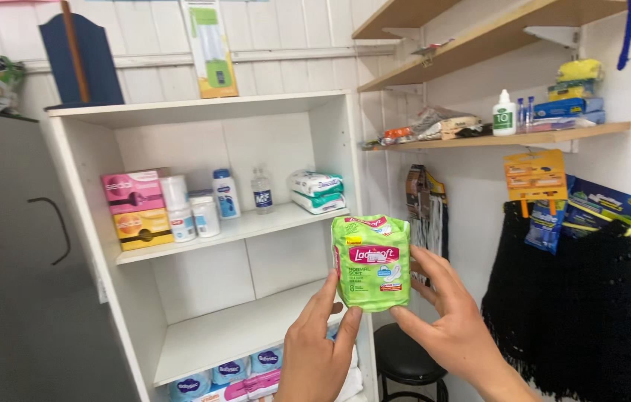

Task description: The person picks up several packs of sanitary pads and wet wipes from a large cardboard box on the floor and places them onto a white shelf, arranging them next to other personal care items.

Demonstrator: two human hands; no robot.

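Note:
I hold a small green soft packet [372, 262] up in front of a white shelf unit [204, 112]. My left hand [317, 344] grips its lower left corner with thumb and fingers. On the packet's right side and bottom, my right hand [446, 321] supports it with spread fingers. The packet is upright, its printed front facing me.
The middle shelf carries pink and yellow boxes [137, 208], white bottles [196, 205] and folded packs [318, 191]. Blue and pink packs [230, 376] lie on the bottom shelf. A black stool [405, 361] stands below. Wall shelves [494, 138] and a black garment [576, 305] hang right.

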